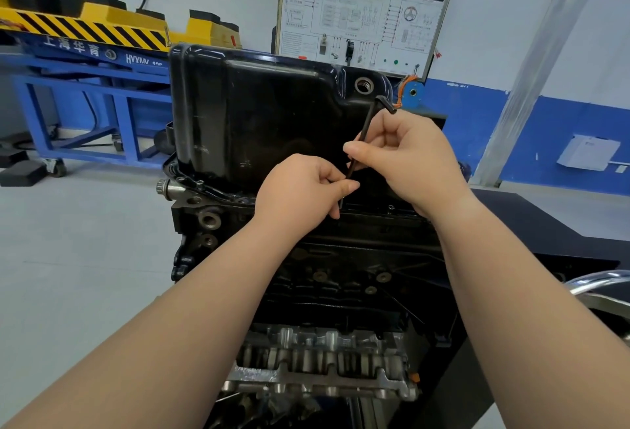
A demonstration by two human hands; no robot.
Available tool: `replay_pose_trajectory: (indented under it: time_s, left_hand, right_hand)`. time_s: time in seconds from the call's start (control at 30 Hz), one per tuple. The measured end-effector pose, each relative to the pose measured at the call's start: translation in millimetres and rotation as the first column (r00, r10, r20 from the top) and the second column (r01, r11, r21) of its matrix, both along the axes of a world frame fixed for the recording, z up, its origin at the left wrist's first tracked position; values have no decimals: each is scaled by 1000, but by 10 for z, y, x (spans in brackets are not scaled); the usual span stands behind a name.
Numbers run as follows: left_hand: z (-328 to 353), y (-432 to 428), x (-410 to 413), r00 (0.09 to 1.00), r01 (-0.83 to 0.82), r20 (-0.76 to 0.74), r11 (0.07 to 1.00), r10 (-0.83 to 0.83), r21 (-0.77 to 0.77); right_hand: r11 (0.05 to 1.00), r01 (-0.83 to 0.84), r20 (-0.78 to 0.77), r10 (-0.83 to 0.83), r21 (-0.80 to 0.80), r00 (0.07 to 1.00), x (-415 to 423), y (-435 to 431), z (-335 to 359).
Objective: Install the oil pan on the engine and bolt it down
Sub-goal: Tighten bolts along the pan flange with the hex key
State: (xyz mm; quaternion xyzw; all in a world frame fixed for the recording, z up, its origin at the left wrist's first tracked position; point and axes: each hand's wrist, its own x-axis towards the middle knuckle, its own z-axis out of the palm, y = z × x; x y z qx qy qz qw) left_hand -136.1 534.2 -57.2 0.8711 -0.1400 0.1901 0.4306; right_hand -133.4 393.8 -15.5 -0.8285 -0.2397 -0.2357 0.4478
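Note:
A black oil pan (259,115) sits on top of the upturned engine block (341,268), its flange along the block's edge. A long black L-shaped hex key (366,128) stands nearly upright, its tip down at the pan's near flange. My right hand (405,155) pinches the key's upper shaft between thumb and fingers, just under the short bent end. My left hand (300,186) pinches the lower shaft close to the tip. Small bolts (200,184) show along the flange at left and another bolt (391,207) at right. The bolt under the key's tip is hidden by my left hand.
A blue and yellow lift stand (88,63) is at the back left. A wiring-diagram training board (368,9) stands behind the engine. A dark table (545,230) lies at the right, with a metal post (531,84) beyond. Grey floor (85,241) spreads to the left.

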Motion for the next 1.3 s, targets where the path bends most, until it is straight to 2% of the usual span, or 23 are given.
replay_pose_trajectory:
  time_s: [0.07,0.23,0.4,0.57,0.7,0.77,0.83,0.97,1.1,1.3]
  left_hand:
    - [2,4,1,1000,5,-8,1000,-5,-8]
    - [11,0,1,1000,6,-27,1000,-6,-11]
    - [4,-1,7,1000,10,-18,1000,-10,-2]
    - [4,21,0,999,32,-19,998,-33,-49]
    - [0,18,12,999,34,-20,998,-35,-46]
    - [-1,18,17,999,28,-18,999,-29,-42]
    - [-2,17,21,1000,20,-15,999,-20,-34]
    - [-3,19,12,1000,22,-8,999,-22,-33]
    - [5,22,7,999,42,-23,998,-43,-46]
    - [26,14,-1,999,31,-44,999,-32,-28]
  right_hand:
    - [1000,-25,-7,25,-10,1000,-6,-5,5]
    - [974,-226,-64,226,1,972,-16,-62,82]
    - [982,-181,-71,184,50,980,-12,-38,64]
    - [999,-41,-4,41,32,999,23,0,39]
    - [979,-191,-82,197,68,977,15,-41,79]
    - [970,-240,-88,243,35,966,7,-70,94]
    - [973,-231,-77,230,-2,970,0,-67,86]
    - [981,-176,-75,182,75,980,14,-31,63]
    - [993,-110,-30,111,51,993,39,-19,40]
    - [973,-229,-113,226,-13,968,-18,-86,62]
